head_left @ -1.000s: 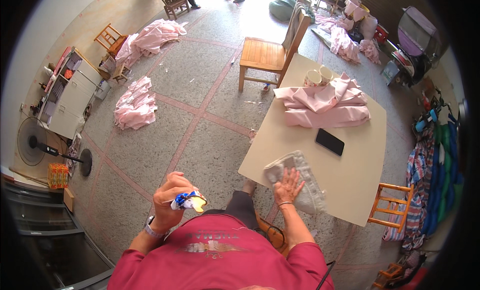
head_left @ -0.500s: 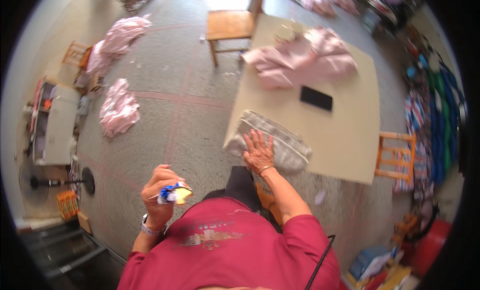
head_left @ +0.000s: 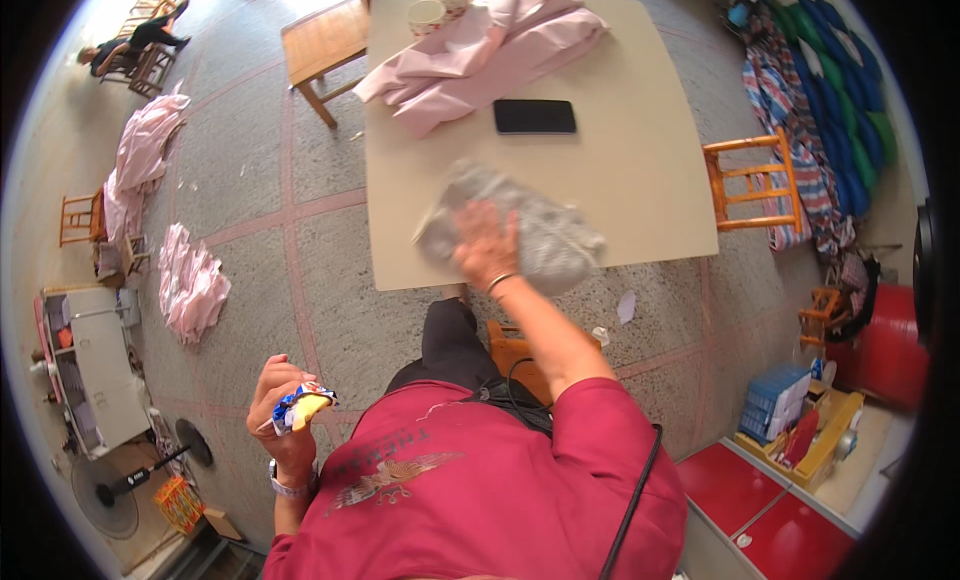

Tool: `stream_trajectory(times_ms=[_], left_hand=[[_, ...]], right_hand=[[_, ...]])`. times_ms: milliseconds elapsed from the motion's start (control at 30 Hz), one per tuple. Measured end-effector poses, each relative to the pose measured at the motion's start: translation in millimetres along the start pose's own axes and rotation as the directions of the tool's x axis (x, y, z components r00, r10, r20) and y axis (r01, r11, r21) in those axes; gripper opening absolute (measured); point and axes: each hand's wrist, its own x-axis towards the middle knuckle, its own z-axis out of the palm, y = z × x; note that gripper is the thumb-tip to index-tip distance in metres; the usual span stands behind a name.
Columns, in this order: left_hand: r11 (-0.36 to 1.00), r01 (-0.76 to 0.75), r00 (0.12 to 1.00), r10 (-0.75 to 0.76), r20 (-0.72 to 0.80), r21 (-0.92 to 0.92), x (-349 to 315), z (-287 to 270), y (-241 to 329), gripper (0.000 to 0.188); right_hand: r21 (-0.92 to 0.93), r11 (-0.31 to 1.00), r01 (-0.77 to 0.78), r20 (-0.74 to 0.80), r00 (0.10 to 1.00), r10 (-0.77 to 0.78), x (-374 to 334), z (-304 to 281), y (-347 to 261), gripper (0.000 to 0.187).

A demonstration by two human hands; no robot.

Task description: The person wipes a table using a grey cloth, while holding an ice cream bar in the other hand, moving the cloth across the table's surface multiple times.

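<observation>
My right hand [head_left: 487, 244] lies flat, fingers spread, on a grey fluffy cloth [head_left: 555, 242] on the beige table [head_left: 640, 150]. The hand and cloth are slightly blurred. Part of the cloth is hidden under the palm. My left hand [head_left: 280, 412] is raised off the table at the lower left, its fingers closed around a crumpled blue and white wrapper [head_left: 305, 405]. Something yellow shows at the wrapper's side. Beyond the cloth lies a black phone [head_left: 535, 117]. Pink fabric [head_left: 490, 55] is heaped at the table's far side, beside two patterned cups [head_left: 426, 18].
Wooden chairs stand at the table's left [head_left: 325, 40] and right [head_left: 755, 185]. A stool [head_left: 520, 365] is beneath my right arm. Pink fabric [head_left: 190, 285] lies on the floor at left, near a fan [head_left: 150, 475]. A person [head_left: 130, 50] sits far left.
My view has turned, bringing the table upward and left in the picture. The cloth under my right hand has moved inward from the table's left edge. My left hand still grips the wrapper.
</observation>
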Motion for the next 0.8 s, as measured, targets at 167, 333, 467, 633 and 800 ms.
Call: stream_trajectory(times_ms=[167, 333, 467, 633, 800], left_hand=[[0.998, -0.018, 0.992, 0.025, 0.122, -0.058, 20.1, 22.6, -1.2, 0.022], [0.998, -0.048, 0.967, 0.059, 0.25, -0.048, 38.0, 49.2, 13.9, 0.021], [0.997, -0.045, 0.967, 0.059, 0.25, -0.064, 40.8, 68.3, 19.7, 0.019], [0.992, -0.032, 0.95, 0.068, 0.306, -0.121, 67.4, 115.7, 20.4, 0.012], [0.985, -0.019, 0.93, 0.081, 0.359, -0.172, 112.7, 185.7, 33.8, 0.012]], right_hand=[[0.327, 0.921, 0.213, -0.005, 0.975, -0.224, -28.4, 10.7, -1.5, 0.067], [0.09, 0.98, -0.178, -0.134, 0.973, 0.189, -17.3, 13.5, 117.5, 0.065], [0.03, 0.942, -0.334, -0.154, 0.93, 0.335, -31.8, 0.4, 137.9, 0.064], [0.118, 0.993, -0.029, -0.09, 0.995, 0.039, -74.2, -6.5, 150.5, 0.066], [0.088, 0.99, -0.106, -0.105, 0.988, 0.115, -30.2, -12.3, 234.8, 0.066]])
